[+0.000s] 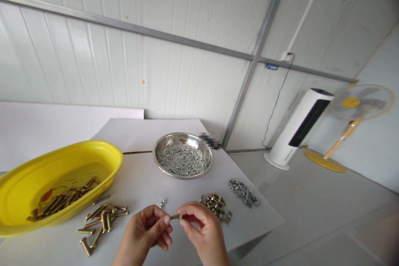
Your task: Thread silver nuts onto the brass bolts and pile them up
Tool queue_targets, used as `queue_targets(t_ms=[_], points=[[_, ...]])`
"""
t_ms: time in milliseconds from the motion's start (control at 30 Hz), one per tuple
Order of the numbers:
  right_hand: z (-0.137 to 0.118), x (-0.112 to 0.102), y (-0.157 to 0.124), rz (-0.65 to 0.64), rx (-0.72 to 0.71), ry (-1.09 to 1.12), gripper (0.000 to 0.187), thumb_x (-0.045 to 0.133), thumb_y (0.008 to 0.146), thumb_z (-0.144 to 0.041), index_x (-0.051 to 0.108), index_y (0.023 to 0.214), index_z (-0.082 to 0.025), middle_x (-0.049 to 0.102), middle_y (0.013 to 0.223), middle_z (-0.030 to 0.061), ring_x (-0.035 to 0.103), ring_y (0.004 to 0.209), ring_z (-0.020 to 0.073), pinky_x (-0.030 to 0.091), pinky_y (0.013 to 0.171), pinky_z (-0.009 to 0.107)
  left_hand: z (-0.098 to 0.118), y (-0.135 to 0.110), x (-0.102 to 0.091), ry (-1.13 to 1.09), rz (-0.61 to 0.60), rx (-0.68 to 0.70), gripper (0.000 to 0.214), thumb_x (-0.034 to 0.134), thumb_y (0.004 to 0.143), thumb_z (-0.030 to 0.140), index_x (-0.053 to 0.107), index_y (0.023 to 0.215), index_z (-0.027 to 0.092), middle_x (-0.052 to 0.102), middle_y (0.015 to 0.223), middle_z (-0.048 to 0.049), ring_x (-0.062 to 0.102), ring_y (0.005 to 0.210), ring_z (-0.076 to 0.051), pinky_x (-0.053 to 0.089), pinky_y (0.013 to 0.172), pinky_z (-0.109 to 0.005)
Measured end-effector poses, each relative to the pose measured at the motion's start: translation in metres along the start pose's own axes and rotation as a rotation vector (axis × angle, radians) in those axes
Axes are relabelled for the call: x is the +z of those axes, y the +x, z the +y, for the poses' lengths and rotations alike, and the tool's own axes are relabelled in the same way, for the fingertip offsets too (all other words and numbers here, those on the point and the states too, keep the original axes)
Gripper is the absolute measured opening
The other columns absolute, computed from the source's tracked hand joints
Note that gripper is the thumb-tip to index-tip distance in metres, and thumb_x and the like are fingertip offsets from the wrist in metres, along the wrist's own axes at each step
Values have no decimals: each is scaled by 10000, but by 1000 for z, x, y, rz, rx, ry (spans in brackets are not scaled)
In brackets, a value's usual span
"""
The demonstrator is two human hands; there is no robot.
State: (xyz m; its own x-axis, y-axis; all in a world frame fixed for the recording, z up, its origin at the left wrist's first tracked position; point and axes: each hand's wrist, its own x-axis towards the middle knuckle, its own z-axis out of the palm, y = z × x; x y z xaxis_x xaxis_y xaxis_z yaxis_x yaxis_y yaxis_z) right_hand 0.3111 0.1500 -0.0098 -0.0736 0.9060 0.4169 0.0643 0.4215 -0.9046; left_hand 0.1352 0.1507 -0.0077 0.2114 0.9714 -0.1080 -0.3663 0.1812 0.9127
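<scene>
My left hand [145,228] and my right hand [202,232] meet above the white table [149,187], pinching a short brass bolt [175,217] between their fingertips. Its far end is partly hidden by my right fingers, and a small nut may sit there. Just beyond my hands lies a loose steel nut [162,203]. To the left lies a scattered group of brass bolts [104,220], and to the right a smaller pile of brass bolts [216,207] with a heap of steel nuts [241,192] past it.
A yellow plastic basin [59,178] holding brass bolts sits at the table's left. A steel bowl [183,156] of nuts stands at the back. Beyond the table's right edge are a grey floor, a white tower fan [299,129] and a yellow pedestal fan [352,120].
</scene>
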Motion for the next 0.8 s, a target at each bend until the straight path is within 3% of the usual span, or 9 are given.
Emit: queue_targets(t_ms=[167, 367, 433, 533, 633, 800], points=[[1, -2, -4, -14, 39, 50, 192, 665, 804, -79, 760, 919, -199, 722, 914, 82, 707, 835, 219, 590, 725, 284, -4, 0, 1, 131, 34, 163, 297, 820, 719, 390, 669, 805, 149, 721, 599, -21, 676, 542, -155, 548, 537, -240], [-3, -1, -3, -18, 51, 4, 183, 679, 793, -72, 768, 894, -196, 738, 885, 75, 706, 827, 214, 580, 743, 276, 5, -6, 0, 611, 80, 516, 26, 696, 832, 224, 696, 858, 226, 706, 684, 12, 674, 604, -141, 525, 602, -198], [-2, -1, -2, -11, 116, 69, 148, 712, 802, -130, 756, 928, -193, 745, 882, 76, 711, 814, 213, 584, 754, 283, 9, -9, 0, 749, 56, 626, 73, 686, 836, 182, 706, 864, 247, 725, 744, 6, 687, 661, -148, 523, 649, -197], [-1, -2, -1, -18, 174, 169, 136, 745, 806, -196, 740, 942, -189, 754, 916, 84, 716, 838, 215, 585, 777, 288, 11, -12, 0, 780, 85, 708, 91, 679, 844, 181, 710, 880, 259, 736, 796, -2, 690, 715, -155, 517, 695, -202], [-3, -2, 0, -12, 144, 159, 105, 739, 809, -190, 741, 914, -187, 751, 925, 86, 716, 847, 216, 587, 775, 289, 7, -12, 2, 667, 108, 610, 22, 679, 850, 240, 697, 837, 236, 712, 732, -1, 669, 645, -145, 517, 646, -203], [-10, -1, 1, -9, -4, -8, 157, 685, 796, -81, 759, 863, -202, 751, 914, 85, 710, 872, 230, 586, 754, 292, -1, -7, 1, 266, 51, 238, 236, 744, 791, 388, 650, 785, 171, 654, 569, 9, 635, 503, -144, 511, 497, -219]])
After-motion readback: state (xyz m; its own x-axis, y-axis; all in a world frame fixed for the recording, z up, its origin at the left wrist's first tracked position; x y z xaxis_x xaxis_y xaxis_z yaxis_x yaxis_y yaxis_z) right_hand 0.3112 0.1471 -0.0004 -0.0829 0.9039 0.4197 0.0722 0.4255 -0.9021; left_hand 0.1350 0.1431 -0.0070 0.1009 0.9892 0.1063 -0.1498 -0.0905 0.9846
